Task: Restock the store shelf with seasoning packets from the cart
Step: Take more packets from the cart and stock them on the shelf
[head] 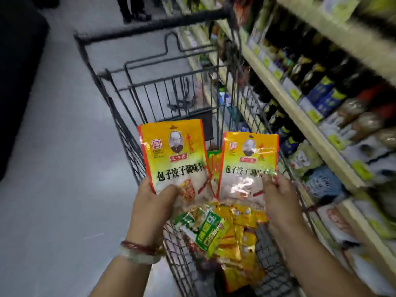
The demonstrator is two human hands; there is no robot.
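Note:
My left hand (155,202) grips the lower edge of a yellow-orange seasoning packet (173,155), held upright above the cart. My right hand (278,198) pinches the lower right corner of a second, matching packet (249,161) beside it. Below both hands, a heap of yellow and green seasoning packets (225,236) lies in the wire cart (128,133). The store shelf (304,116) runs along the right, its tiers filled with bottles and bags.
The cart's black handle bar (154,26) is at the far end. Grey floor (53,146) stretches to the left. A person's dark legs (132,9) stand at the top of the aisle. A dark fixture (17,71) fills the left edge.

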